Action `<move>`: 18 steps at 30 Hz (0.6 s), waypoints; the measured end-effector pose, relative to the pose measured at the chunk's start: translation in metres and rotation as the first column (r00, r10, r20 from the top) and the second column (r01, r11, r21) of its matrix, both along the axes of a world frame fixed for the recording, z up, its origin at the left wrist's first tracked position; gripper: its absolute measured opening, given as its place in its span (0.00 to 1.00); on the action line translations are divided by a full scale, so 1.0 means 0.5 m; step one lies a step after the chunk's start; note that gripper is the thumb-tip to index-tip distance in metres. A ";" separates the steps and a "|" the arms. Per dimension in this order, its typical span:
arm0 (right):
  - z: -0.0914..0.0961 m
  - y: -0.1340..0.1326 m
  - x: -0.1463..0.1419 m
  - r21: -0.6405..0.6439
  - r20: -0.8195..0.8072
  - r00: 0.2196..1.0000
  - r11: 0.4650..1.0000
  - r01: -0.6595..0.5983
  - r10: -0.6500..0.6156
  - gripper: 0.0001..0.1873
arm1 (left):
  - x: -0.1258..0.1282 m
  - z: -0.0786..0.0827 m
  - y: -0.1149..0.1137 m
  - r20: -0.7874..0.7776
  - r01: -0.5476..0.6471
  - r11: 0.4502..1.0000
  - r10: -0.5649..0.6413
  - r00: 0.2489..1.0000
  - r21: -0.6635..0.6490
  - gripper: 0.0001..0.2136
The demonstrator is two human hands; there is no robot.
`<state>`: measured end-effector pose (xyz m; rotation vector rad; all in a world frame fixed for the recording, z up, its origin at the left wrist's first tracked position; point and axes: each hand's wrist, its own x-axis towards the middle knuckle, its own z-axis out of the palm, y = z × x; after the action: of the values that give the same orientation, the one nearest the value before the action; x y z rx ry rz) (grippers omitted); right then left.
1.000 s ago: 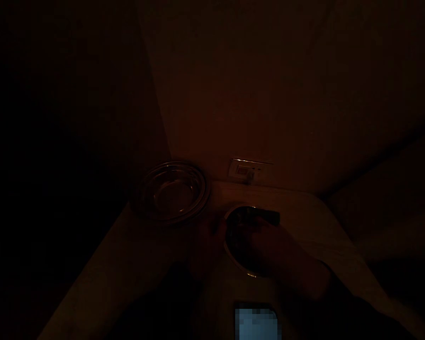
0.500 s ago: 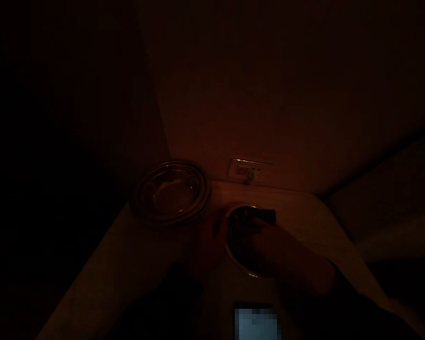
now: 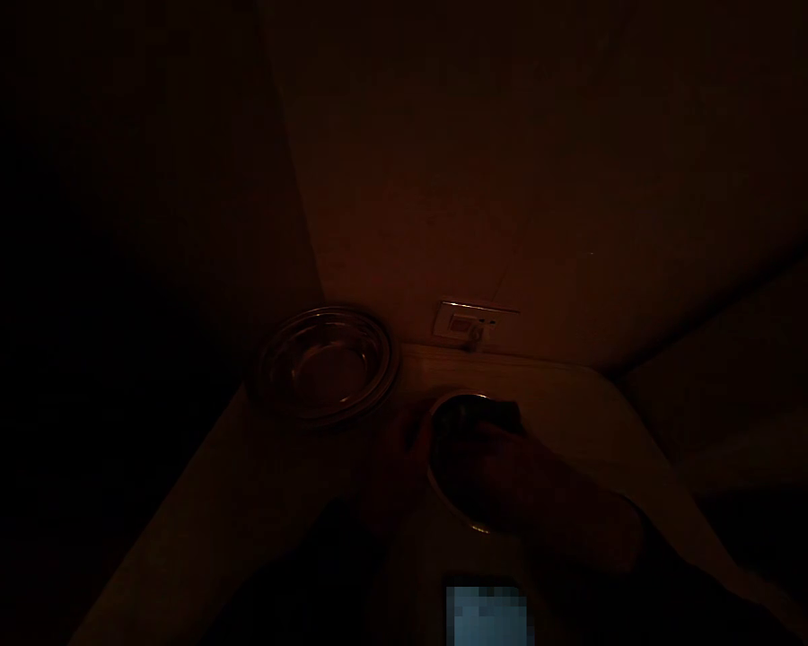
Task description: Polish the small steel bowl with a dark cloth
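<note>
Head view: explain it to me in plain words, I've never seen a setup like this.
There is no machine here, just a person's two bare hands, seen by one camera worn on the head, looking forward and down. The scene is very dark.

On the pale table, the left hand is at the left side of a round, shiny-rimmed vessel. The right hand reaches over its opening, against a dark item; its exact grip is too dim to tell.

To the left sits a wide, shiny round dish. A wall plate is behind, and a glowing, blurred-out screen is nearest the camera.
</note>
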<state>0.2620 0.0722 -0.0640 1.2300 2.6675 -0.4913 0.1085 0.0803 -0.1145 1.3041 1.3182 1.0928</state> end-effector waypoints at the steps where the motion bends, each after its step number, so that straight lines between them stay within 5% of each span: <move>1: -0.004 0.001 -0.002 0.011 0.006 1.000 1.000 0.005 -0.005 0.15 | 0.000 0.001 0.000 0.004 0.002 1.000 -0.002 1.000 -0.003 0.14; 11: -0.013 0.002 -0.010 0.128 0.155 0.971 0.978 0.162 -0.182 0.17 | -0.004 -0.003 -0.001 0.028 0.052 0.998 -0.051 0.998 -0.043 0.14; 18: -0.007 0.003 -0.002 0.090 0.060 0.994 0.993 0.082 -0.088 0.16 | -0.002 -0.002 -0.001 -0.016 -0.018 0.995 0.017 1.000 -0.094 0.12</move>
<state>0.2608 0.0738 -0.0678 1.3648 2.6173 -0.3438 0.1073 0.0801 -0.1156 1.2355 1.3784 1.0219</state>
